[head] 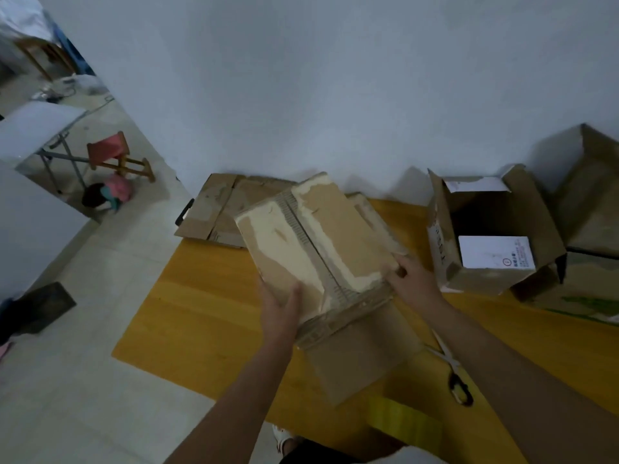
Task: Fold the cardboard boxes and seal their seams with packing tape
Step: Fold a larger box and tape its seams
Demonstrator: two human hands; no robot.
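A worn brown cardboard box (321,242) with torn, whitish patches sits tilted above the yellow table (201,313), its top flaps folded shut along a middle seam. My left hand (279,313) grips its near left corner, thumb on top. My right hand (410,279) holds the near right edge, fingers curled over the flap. A loose flap (358,356) hangs toward me. A roll of yellow packing tape (402,418) lies at the table's near edge. Scissors (452,370) rest to the right of the box.
Flattened cardboard (214,212) lies at the table's far left corner against the wall. An open box (485,229) holding a white carton stands at the right, with bigger boxes (589,209) behind it. A red stool (114,155) and a folding table (37,128) stand on the floor at the left.
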